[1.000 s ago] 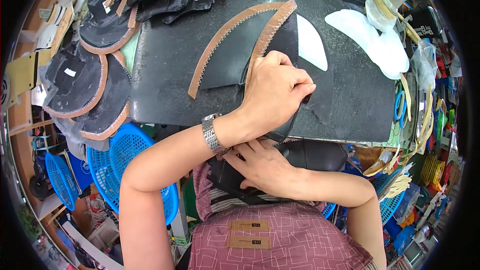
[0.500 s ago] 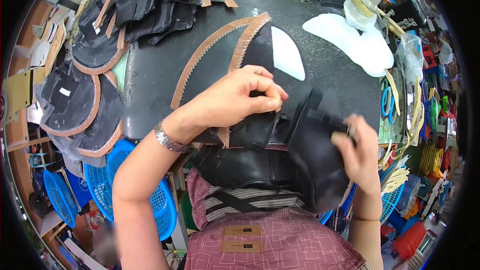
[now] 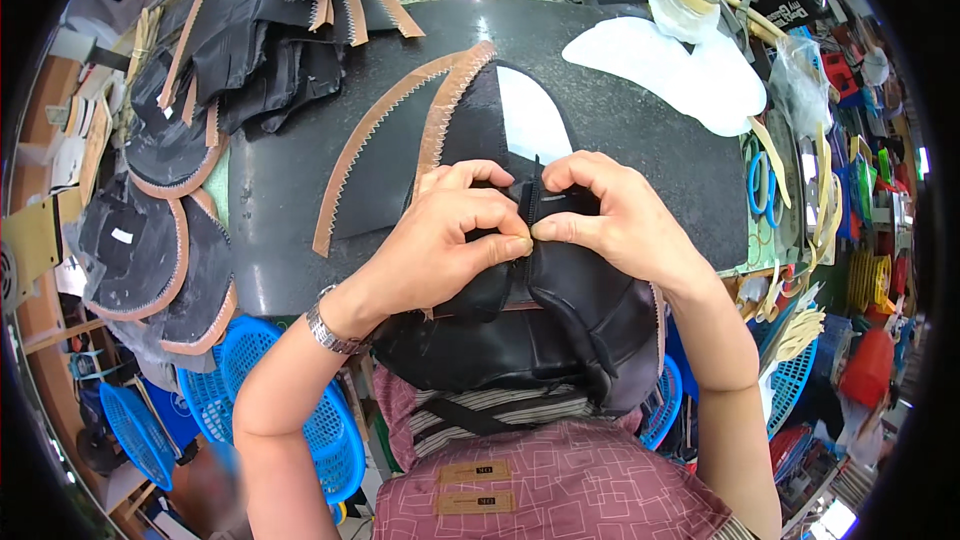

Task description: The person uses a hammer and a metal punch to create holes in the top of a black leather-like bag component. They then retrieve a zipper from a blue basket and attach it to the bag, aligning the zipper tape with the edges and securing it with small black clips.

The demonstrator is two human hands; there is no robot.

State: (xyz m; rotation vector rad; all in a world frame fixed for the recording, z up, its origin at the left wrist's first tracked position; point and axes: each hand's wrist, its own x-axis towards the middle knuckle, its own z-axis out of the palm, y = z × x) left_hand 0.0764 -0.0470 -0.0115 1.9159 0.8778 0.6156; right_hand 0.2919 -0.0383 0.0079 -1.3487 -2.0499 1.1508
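A black leather piece (image 3: 600,305), apparently a boot upper, lies over the near edge of the dark work board and hangs toward my lap. A black zipper (image 3: 531,202) runs up its middle, between my hands. My left hand (image 3: 440,240), wearing a metal watch, is closed, pinching the zipper's left edge between thumb and finger. Opposite it, my right hand (image 3: 620,215) has its thumb and bent fingers on the edge beside the zipper, closed on the leather. Beyond my hands lie a black piece with a tan serrated strip (image 3: 450,110) and a white patch (image 3: 533,112).
The dark board (image 3: 290,230) carries white cut shapes (image 3: 670,75) at the far right. Stacked black pieces with tan edging (image 3: 140,245) crowd the left. Blue-handled scissors (image 3: 765,185) lie at the right edge. Blue baskets (image 3: 335,430) stand below the board.
My right hand has come from the right side of the leather to the zipper, meeting my left hand. The leather now lies flatter, with the zipper upright between both hands.
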